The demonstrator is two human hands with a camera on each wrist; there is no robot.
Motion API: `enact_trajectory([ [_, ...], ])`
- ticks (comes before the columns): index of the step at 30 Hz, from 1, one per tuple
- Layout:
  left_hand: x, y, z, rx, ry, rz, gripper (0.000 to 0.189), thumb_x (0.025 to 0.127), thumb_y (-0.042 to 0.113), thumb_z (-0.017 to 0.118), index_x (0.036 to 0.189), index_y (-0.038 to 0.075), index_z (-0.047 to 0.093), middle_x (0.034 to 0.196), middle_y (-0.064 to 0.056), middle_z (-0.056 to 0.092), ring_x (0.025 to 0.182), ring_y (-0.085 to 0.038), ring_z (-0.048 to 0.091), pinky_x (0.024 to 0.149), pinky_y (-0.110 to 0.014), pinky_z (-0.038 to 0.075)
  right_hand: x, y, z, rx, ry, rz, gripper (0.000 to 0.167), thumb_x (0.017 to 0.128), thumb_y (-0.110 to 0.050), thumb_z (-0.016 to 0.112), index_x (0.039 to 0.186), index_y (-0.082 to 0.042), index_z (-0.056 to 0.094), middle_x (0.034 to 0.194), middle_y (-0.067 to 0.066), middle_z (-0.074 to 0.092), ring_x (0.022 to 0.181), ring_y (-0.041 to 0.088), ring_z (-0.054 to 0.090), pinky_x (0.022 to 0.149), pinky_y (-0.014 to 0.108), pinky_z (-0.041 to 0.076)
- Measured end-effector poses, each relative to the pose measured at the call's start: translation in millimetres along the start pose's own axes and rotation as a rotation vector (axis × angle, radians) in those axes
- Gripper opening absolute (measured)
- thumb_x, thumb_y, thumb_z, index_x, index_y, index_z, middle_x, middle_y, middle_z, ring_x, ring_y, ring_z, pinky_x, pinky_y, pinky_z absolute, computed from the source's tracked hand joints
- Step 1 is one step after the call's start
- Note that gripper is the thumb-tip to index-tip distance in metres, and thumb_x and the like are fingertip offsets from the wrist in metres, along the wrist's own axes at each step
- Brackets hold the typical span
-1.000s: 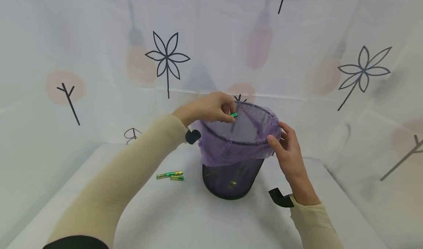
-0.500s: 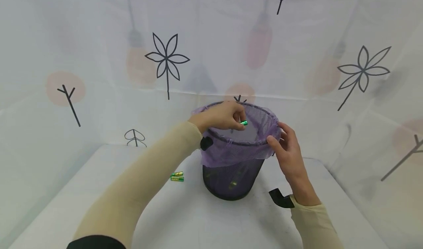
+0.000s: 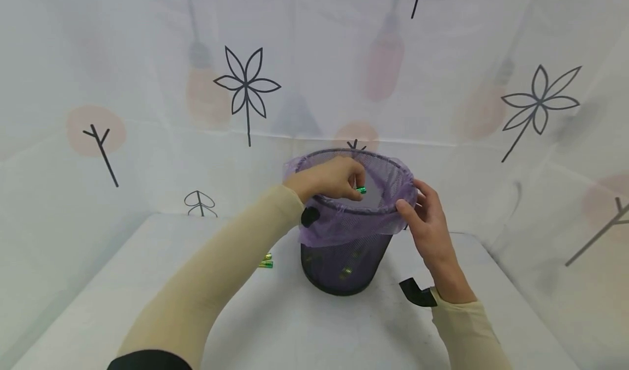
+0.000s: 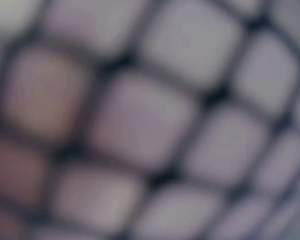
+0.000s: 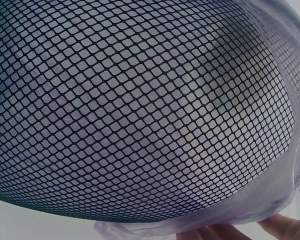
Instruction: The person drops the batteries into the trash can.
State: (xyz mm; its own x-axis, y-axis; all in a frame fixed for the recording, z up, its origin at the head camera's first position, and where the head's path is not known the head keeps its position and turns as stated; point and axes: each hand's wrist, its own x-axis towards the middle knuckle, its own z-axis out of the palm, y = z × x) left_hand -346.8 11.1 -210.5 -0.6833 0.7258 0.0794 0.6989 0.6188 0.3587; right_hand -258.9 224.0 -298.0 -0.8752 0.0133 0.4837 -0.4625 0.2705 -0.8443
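Note:
A black mesh wastebasket (image 3: 321, 269) stands on the table, lined with a thin purple trash bag (image 3: 344, 230) folded over its rim. My left hand (image 3: 336, 178) reaches into its mouth, pinching a green battery (image 3: 361, 190) between thumb and fingers. At the right side of the rim, my right hand (image 3: 432, 233) grips the edge, with bag and rim between thumb and fingers. The right wrist view shows the mesh (image 5: 140, 110) close up, with fingertips (image 5: 222, 232) at the lower edge. Only blurred mesh (image 4: 162, 177) fills the left wrist view.
Green-and-gold batteries (image 3: 266, 264) lie on the white table (image 3: 295, 326) left of the wastebasket, partly hidden by my left forearm. Something yellowish (image 3: 346, 272) shows through the mesh near the bottom. A patterned white cloth (image 3: 314, 59) hangs behind.
My left hand has moved right and down into the wastebasket's mouth, still pinching the battery. Its forearm now covers more of the batteries on the table. My right hand has stayed on the rim.

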Motion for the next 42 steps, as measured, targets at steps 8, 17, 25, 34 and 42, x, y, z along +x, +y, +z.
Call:
enact_trajectory([
  [8,4.3,2.2,3.2,0.004,0.005,0.012,0.016,0.086,0.025,0.072,0.096,0.015,0.064,0.093,0.001,0.061,0.083,-0.012,0.058,0.072,-0.026,0.048,0.9,-1.0,0.1,-0.005,-0.001,0.014,0.063,0.097,-0.024,0.053,0.15,-0.016,0.021,0.139,0.018,0.04,0.12,0.024,0.045,0.093,0.03,0.038],
  [17,4.5,3.4,1.9,0.015,0.002,0.012,0.019,0.086,0.026,0.073,0.098,0.014,0.064,0.093,0.0,0.061,0.082,-0.013,0.058,0.072,-0.026,0.048,2.3,0.5,1.7,-0.005,-0.01,0.012,0.063,0.097,-0.025,0.054,0.15,-0.016,0.02,0.139,0.017,0.039,0.123,0.027,0.044,0.094,0.032,0.039],
  [25,2.8,2.2,1.2,0.026,0.013,0.011,0.022,0.085,0.026,0.073,0.1,0.013,0.064,0.094,0.0,0.061,0.083,-0.013,0.058,0.072,-0.026,0.048,1.9,0.3,4.0,0.001,-0.014,0.011,0.063,0.097,-0.024,0.054,0.15,-0.016,0.02,0.139,0.017,0.04,0.121,0.024,0.045,0.092,0.028,0.038],
  [34,-3.8,2.8,-3.7,0.026,0.055,0.056,0.022,0.087,0.025,0.071,0.102,0.01,0.064,0.095,-0.001,0.06,0.085,-0.013,0.056,0.074,-0.026,0.046,1.4,1.0,4.5,0.002,-0.015,0.0,0.064,0.097,-0.022,0.054,0.151,-0.014,0.019,0.14,0.018,0.039,0.119,0.02,0.045,0.089,0.022,0.039],
  [42,-31.6,1.6,-15.3,0.065,0.119,0.11,0.021,0.088,0.027,0.07,0.101,0.011,0.062,0.089,0.001,0.059,0.08,-0.012,0.054,0.073,-0.026,0.044,1.4,0.7,2.2,0.005,0.002,0.0,0.064,0.097,-0.023,0.054,0.15,-0.013,0.02,0.143,0.017,0.037,0.123,0.025,0.043,0.088,0.019,0.039],
])
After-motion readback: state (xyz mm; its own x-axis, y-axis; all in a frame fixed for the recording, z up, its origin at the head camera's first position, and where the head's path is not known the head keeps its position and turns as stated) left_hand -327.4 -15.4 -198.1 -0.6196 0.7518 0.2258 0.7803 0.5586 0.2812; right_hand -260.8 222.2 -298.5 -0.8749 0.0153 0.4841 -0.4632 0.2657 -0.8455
